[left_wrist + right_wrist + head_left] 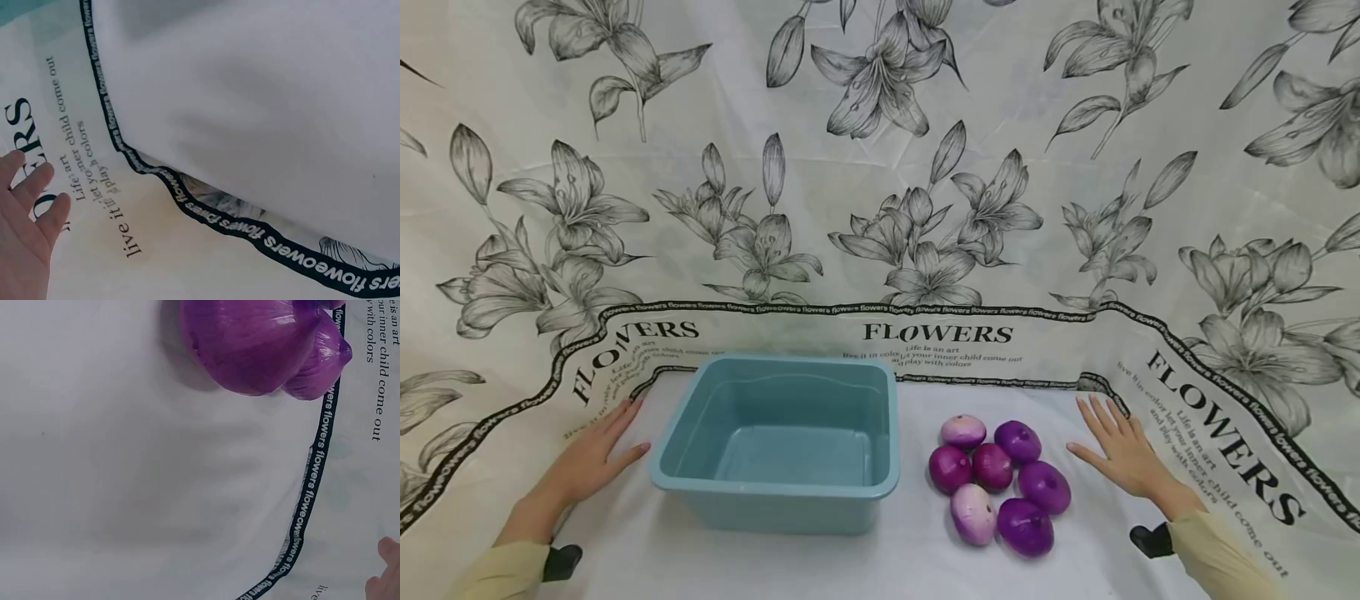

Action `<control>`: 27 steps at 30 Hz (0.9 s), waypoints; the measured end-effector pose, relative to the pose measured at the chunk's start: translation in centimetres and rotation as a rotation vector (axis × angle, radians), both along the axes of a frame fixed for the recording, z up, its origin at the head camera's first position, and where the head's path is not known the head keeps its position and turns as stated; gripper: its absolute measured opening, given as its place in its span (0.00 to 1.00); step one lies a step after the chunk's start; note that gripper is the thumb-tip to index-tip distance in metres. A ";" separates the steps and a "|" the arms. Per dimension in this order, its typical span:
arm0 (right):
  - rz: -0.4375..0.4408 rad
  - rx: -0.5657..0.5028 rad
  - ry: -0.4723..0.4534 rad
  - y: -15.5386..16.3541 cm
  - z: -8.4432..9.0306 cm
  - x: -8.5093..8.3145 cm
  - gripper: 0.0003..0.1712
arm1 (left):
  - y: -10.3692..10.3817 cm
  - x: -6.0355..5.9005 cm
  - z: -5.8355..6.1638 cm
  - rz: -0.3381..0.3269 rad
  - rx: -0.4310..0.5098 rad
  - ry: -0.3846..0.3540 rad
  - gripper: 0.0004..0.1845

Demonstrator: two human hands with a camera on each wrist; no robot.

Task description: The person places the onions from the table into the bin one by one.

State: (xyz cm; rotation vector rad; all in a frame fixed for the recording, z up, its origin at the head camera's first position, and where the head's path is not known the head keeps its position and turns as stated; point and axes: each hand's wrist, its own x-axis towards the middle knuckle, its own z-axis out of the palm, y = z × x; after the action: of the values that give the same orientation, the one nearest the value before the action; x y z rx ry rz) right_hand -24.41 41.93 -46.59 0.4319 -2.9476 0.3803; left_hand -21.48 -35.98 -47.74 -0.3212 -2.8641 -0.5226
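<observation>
You face a pale blue-green rectangular plastic tub [782, 442]. Right of that tub lie seven glossy purple onions [1000, 483], two of them pale lilac-white. Behind the tub hangs a cream cloth [880, 167] printed with grey-black lilies and black "FLOWERS" lettering.

The location is a staged recording setup, not a working kitchen. A floral printed cloth [880, 167] fills the upper frame as a backdrop and hides any walls or furniture. A plain white cover lies over the bench [910, 558] in the lower centre. Only a teal plastic tub [782, 442] and a cluster of purple onions [996, 483] stand on it.
</observation>
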 end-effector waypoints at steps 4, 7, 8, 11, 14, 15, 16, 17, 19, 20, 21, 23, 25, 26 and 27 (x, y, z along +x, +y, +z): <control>0.012 -0.076 -0.021 -0.4 -0.8 0.4 0.50 | 0.8 0.0 0.7 0.017 0.086 -0.001 0.38; 0.020 -0.135 -0.030 -0.8 -1.6 0.7 0.51 | 1.8 -0.1 1.5 0.059 0.136 -0.035 0.37; 0.023 -0.157 -0.032 -0.9 -1.8 0.7 0.51 | 2.2 -0.1 1.8 0.076 0.154 -0.048 0.37; 0.013 -0.213 -0.056 -1.6 -2.6 0.8 0.50 | 3.4 -0.2 2.9 0.109 0.239 -0.092 0.37; -0.002 -0.262 -0.083 -2.2 -3.4 1.0 0.48 | 4.6 -0.2 3.9 0.120 0.369 -0.144 0.37; -0.007 -0.275 -0.091 -2.4 -3.7 1.1 0.48 | 4.9 -0.3 4.2 0.116 0.418 -0.166 0.37; -0.011 -0.291 -0.102 -2.5 -4.0 1.2 0.48 | 5.3 -0.4 4.4 0.112 0.460 -0.189 0.37; -0.017 -0.306 -0.110 -2.7 -4.3 1.3 0.47 | 5.6 -0.4 4.6 0.109 0.489 -0.207 0.37; -0.023 -0.338 -0.128 -2.9 -4.9 1.4 0.46 | 6.2 -0.5 4.8 0.096 0.531 -0.239 0.37; -0.027 -0.349 -0.137 -3.0 -5.2 1.5 0.46 | 6.4 -0.6 4.8 0.088 0.546 -0.253 0.37; -0.032 -0.357 -0.143 -3.2 -5.4 1.5 0.46 | 6.6 -0.6 4.7 0.091 0.546 -0.256 0.37; -0.044 -0.368 -0.153 -3.5 -5.9 1.6 0.46 | 6.8 -0.8 4.4 0.092 0.541 -0.253 0.37; -0.057 -0.369 -0.153 -3.9 -6.3 1.7 0.46 | 7.0 -1.0 3.9 0.101 0.554 -0.242 0.37; -0.059 -0.365 -0.149 -4.0 -6.4 1.7 0.46 | 7.0 -1.0 3.6 0.106 0.561 -0.235 0.36; -0.058 -0.367 -0.146 -4.2 -6.6 1.8 0.46 | 7.0 -1.1 3.3 0.115 0.571 -0.226 0.35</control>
State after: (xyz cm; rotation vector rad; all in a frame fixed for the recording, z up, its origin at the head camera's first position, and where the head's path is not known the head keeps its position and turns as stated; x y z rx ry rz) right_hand -22.64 37.71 -53.15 0.2802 -2.9223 0.9592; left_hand -22.55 -28.98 -44.44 0.0024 -2.7481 -1.3790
